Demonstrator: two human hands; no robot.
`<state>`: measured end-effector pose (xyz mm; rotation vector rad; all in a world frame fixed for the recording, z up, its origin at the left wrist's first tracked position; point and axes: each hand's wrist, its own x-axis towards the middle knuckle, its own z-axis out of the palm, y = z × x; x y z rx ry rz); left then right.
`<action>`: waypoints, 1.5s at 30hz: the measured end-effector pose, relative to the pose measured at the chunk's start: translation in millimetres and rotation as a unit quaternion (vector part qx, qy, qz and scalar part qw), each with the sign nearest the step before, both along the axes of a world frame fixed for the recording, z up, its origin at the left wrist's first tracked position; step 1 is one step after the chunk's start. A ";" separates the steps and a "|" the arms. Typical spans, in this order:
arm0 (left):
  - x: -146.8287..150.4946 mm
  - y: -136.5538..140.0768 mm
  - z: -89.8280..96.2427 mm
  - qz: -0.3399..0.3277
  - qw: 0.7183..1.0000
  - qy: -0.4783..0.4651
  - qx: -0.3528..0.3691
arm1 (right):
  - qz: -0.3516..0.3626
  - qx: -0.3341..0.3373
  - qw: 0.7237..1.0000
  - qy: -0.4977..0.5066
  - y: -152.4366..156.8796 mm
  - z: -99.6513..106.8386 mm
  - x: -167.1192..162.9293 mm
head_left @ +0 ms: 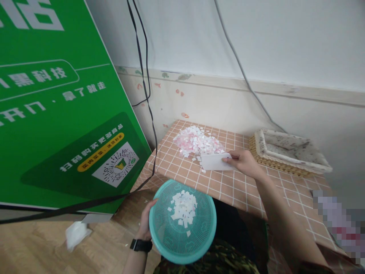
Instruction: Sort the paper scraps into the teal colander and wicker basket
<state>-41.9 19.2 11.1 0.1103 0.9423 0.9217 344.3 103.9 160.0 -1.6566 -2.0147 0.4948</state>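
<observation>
My left hand (146,220) grips the left rim of a round teal plastic colander (165,243), held just below the table's front edge. Small white paper pieces (184,208) lie in its bottom. In my right hand (242,163) is a flat white card (212,162), pinched by its right end and resting low over the table. Its far edge meets a spread heap of white and pink paper bits (196,140). A few loose bits lie beside the card's left end.
A checked brown cloth covers the table (234,190). At its back right stands a wicker basket (291,152) with a fabric lining. A green printed panel (71,114) rises on the left, with a black cable (155,144) hanging before it. A white plastic bag (76,234) lies on the floor.
</observation>
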 end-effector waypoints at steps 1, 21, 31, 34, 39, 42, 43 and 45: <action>0.3 -0.2 -0.3 0.000 1.000 0.003 -0.002 | -0.001 -0.005 1.000 0.008 -1.2 -0.1 0.1; 48.6 -16.3 -19.4 -0.084 0.996 0.015 -0.019 | -0.091 0.096 0.990 0.055 -36.3 -20.8 -4.8; 80.2 -33.0 -31.8 -0.125 0.991 -0.044 -0.022 | -0.083 0.107 0.991 0.008 -44.7 -17.1 -13.4; 82.9 -32.6 -38.2 -0.104 0.994 -0.032 -0.008 | -0.091 0.121 0.989 0.005 -43.7 -16.9 -13.5; 94.6 -31.1 -45.0 -0.105 0.993 -0.044 0.013 | -0.107 0.137 0.985 0.014 -36.8 -23.8 -11.8; 101.4 -31.9 -46.2 -0.122 0.991 -0.061 0.010 | -0.103 0.133 0.985 0.043 -34.1 -29.0 -8.8; 102.5 -32.2 -46.3 -0.126 0.990 -0.063 0.006 | -0.091 0.124 0.987 0.050 -33.0 -30.3 -7.8; 103.1 -32.7 -46.5 -0.132 0.989 -0.065 -0.002 | -0.076 0.115 0.989 0.055 -30.0 -31.9 -6.0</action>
